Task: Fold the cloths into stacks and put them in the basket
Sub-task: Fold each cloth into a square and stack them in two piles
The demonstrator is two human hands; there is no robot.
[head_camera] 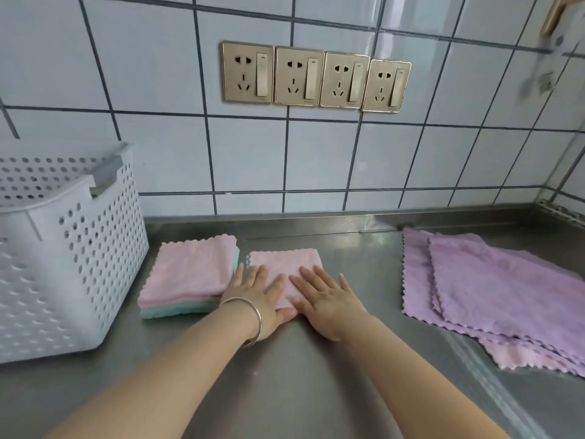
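A folded pink cloth (281,263) lies on the steel counter in the middle. My left hand (258,296) and my right hand (326,299) both rest flat on its near half, fingers spread, holding nothing. Just left of it sits a stack of folded cloths (190,274), pink on top and green at the bottom. The white perforated basket (79,248) stands at the far left. A pile of unfolded purple cloths (493,286) lies spread at the right, with a pink one (519,358) under its near edge.
The steel counter (316,375) meets a tiled wall at the back, with a row of gold sockets (313,77) above. A wall corner closes the right side. A silver bangle (253,318) is on my left wrist.
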